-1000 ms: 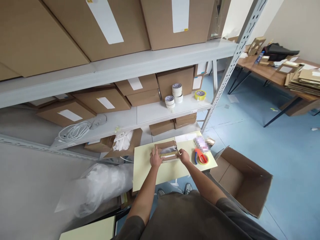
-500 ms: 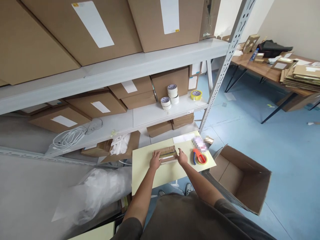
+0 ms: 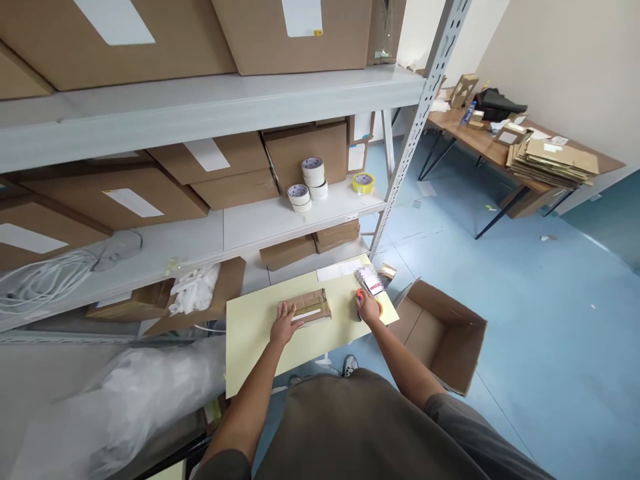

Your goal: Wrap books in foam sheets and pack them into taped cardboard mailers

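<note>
Desk point(image 3: 250, 347): open room at left end. Left hand point(image 3: 284, 325), fingers spread, on left end of one box point(image 3: 313, 305), lying mid-desk, clear of front edge. Open strip between box and one dispenser point(image 3: 360, 294). Right hand point(image 3: 369, 308) over dispenser, near desk's right edge; cannot tell whether grip is closed. Just past that edge, one open carton point(image 3: 451, 313).

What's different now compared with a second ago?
The right hand let go of the small box and moved right, to the orange tape dispenser. The box's top, open before, is now folded down. The left hand still rests on the box. The white tape rolls on the shelf and the big carton on the floor stayed put.
</note>
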Available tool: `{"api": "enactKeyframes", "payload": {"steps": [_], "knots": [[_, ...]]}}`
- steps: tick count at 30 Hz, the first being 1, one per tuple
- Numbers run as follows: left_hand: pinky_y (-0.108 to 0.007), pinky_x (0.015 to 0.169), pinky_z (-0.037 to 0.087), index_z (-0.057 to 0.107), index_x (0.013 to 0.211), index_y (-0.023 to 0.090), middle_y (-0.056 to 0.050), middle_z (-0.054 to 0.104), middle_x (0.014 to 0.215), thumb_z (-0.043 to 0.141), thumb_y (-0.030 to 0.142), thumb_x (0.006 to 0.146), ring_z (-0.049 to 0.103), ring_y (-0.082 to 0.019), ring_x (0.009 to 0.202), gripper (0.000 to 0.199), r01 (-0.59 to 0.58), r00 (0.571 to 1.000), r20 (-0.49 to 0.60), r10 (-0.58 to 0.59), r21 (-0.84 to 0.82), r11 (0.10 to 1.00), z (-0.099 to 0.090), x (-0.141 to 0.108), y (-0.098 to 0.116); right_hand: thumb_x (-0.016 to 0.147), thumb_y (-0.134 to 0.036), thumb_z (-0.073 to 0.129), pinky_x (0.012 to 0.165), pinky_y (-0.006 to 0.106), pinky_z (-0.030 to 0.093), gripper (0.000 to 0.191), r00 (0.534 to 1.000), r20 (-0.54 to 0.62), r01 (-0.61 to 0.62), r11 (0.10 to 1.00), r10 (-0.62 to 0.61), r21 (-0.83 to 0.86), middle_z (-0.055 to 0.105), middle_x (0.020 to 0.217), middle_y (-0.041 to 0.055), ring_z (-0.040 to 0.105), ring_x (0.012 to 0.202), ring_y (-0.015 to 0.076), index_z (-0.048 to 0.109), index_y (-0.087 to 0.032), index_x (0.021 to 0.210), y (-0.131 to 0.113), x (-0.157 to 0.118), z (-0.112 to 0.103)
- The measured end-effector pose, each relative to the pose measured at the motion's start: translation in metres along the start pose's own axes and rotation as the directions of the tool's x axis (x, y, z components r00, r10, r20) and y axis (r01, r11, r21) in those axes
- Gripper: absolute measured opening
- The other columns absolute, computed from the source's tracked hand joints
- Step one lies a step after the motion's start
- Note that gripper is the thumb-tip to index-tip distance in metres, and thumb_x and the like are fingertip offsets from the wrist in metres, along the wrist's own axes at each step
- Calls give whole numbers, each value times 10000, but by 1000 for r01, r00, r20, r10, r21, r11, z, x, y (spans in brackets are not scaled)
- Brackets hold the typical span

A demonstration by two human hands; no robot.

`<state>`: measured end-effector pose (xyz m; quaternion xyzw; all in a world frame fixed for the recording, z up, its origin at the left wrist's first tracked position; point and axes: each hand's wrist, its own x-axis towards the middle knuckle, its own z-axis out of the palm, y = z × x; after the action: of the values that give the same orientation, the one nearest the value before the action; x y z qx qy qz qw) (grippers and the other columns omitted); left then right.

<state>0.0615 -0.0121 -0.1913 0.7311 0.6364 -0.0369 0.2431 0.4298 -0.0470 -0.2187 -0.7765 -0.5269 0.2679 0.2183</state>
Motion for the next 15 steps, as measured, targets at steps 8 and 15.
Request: {"api": "enactKeyframes", "payload": {"steps": [8,15], "knots": [[-499,1274,314,433,1646,225,-149,227,1776,644,559,945,90,-373,1661,805,14,1000,20,-14,-27,1000,9,0,8,897,-450,681,932,394,526,262,976,182,-120,993,116,11,752,978,143,712,1053,309,740,-208,978,49,1,22],[-513,1269,313,420,1651,227,-157,161,1787,700,483,901,61,-389,1657,840,76,994,78,-74,-23,997,7,8,9,812,-309,684,954,436,531,369,980,136,-161,983,148,90,747,1083,157,702,1114,328,694,-209,1167,43,4,50]]}}
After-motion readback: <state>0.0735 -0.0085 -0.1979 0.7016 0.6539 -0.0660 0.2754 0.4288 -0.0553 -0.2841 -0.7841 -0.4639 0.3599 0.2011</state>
